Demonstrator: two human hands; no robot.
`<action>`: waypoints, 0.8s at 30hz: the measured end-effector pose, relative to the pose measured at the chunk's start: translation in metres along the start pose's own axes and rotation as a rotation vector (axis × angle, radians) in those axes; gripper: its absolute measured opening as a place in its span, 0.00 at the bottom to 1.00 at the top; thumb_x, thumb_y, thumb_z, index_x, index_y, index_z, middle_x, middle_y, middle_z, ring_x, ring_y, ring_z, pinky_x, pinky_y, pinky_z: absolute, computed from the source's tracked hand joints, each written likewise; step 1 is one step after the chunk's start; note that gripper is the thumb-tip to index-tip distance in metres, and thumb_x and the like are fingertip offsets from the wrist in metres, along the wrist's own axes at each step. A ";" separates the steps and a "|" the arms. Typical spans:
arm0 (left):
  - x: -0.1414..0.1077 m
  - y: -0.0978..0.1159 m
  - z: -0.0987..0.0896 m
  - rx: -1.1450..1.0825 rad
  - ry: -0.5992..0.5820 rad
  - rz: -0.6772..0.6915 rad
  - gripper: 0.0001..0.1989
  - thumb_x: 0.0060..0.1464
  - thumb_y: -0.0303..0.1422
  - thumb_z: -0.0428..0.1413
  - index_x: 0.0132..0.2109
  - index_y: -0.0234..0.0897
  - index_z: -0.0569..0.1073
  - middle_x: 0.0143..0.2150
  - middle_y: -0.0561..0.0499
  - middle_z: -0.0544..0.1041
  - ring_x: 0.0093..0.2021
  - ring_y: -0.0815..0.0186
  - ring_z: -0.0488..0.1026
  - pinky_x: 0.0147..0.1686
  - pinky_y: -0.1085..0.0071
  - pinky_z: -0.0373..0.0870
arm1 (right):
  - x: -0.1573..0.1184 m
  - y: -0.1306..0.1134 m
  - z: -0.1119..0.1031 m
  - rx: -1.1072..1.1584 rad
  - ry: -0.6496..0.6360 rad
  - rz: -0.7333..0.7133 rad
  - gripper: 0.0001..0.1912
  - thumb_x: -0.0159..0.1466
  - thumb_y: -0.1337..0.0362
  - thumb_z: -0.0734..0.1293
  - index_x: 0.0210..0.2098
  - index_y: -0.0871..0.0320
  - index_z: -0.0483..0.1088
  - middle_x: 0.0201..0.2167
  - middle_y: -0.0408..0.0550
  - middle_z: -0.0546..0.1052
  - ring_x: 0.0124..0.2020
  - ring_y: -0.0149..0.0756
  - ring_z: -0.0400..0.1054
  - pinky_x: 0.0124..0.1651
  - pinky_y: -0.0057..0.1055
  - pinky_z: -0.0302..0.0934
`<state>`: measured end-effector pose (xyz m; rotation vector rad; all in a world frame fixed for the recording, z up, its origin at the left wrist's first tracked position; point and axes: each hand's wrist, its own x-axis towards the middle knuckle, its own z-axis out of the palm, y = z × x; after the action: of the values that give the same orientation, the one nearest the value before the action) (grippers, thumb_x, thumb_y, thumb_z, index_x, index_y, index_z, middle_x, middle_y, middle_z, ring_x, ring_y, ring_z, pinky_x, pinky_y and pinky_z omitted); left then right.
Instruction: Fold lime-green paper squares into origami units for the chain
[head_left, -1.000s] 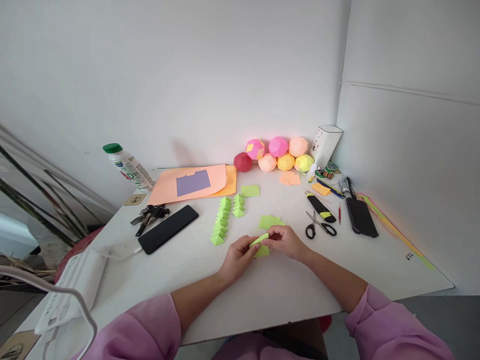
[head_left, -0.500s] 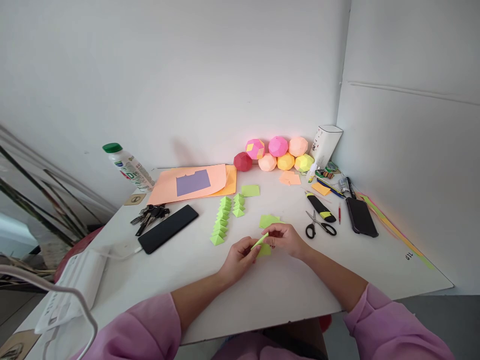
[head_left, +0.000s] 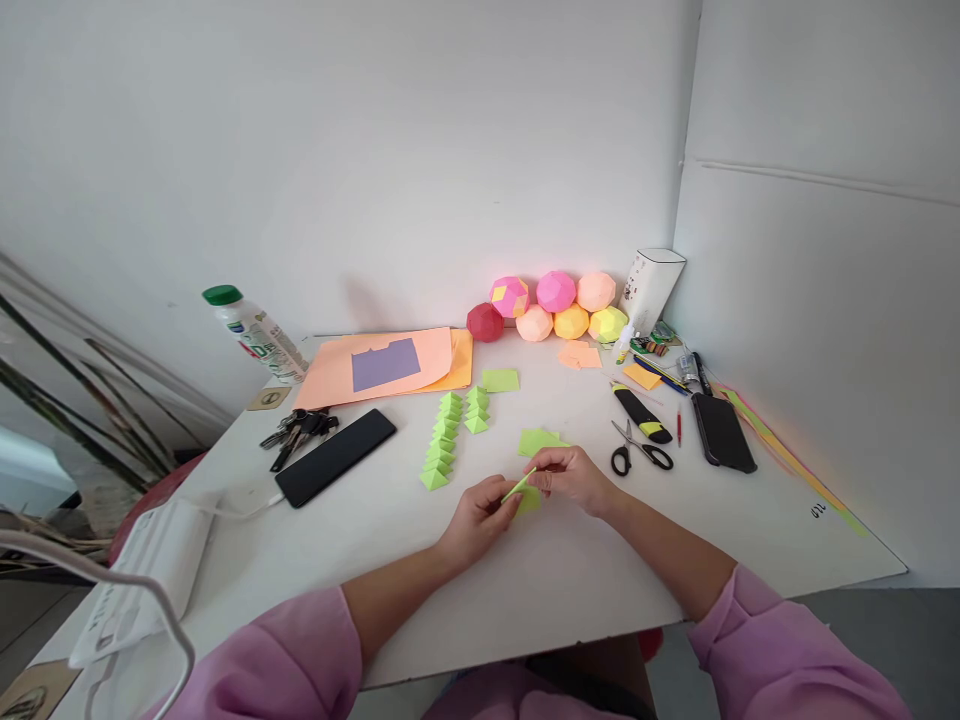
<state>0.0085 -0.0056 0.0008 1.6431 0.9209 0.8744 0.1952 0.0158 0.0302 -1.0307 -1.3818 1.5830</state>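
Between my two hands is a small piece of green paper (head_left: 519, 486), seen nearly edge-on. My left hand (head_left: 480, 515) pinches its lower left end, and my right hand (head_left: 568, 478) grips the upper right end with thumb and fingers. Under them another green paper piece (head_left: 531, 499) lies on the table, partly hidden. Just beyond my right hand lie flat green sheets (head_left: 539, 441). To the left stand two rows of folded green paper pieces, a longer row (head_left: 441, 447) and a shorter row (head_left: 477, 410). A green rectangle of paper (head_left: 501, 380) lies behind them.
Scissors (head_left: 639, 452) and a box cutter (head_left: 641, 413) lie right of my hands, with a phone (head_left: 723, 432) farther right. Faceted paper balls (head_left: 556, 292) are stacked by the wall. At left are a black power bank (head_left: 337, 457), keys (head_left: 300, 432), paper sheets (head_left: 330, 370) and a bottle (head_left: 259, 335).
Almost nothing differs. Both hands keep hold of the green paper in nearly the same place, and the things on the table stay where they were.
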 end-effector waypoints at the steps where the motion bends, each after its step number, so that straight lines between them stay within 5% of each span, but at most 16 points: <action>1: 0.000 0.001 0.000 0.004 0.001 0.003 0.14 0.56 0.39 0.49 0.41 0.39 0.76 0.25 0.55 0.61 0.21 0.74 0.59 0.22 0.76 0.58 | 0.000 0.000 0.000 0.002 0.000 0.003 0.12 0.47 0.60 0.73 0.28 0.60 0.75 0.25 0.42 0.72 0.20 0.24 0.61 0.26 0.26 0.58; 13: 0.000 0.003 0.001 0.007 -0.011 0.019 0.14 0.56 0.38 0.49 0.40 0.37 0.76 0.25 0.55 0.60 0.21 0.74 0.59 0.21 0.76 0.58 | 0.000 -0.004 0.002 0.061 0.017 0.063 0.11 0.44 0.62 0.75 0.25 0.61 0.73 0.22 0.41 0.72 0.20 0.24 0.60 0.25 0.26 0.58; 24: 0.000 0.006 0.000 -0.026 -0.011 -0.008 0.14 0.55 0.39 0.50 0.38 0.37 0.76 0.25 0.55 0.60 0.21 0.75 0.59 0.21 0.76 0.58 | -0.002 -0.004 0.000 -0.004 -0.001 -0.041 0.09 0.51 0.60 0.71 0.25 0.60 0.74 0.24 0.43 0.71 0.21 0.25 0.60 0.25 0.27 0.58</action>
<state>0.0092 -0.0068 0.0063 1.6198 0.9040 0.8674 0.1958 0.0147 0.0346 -0.9979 -1.3992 1.5514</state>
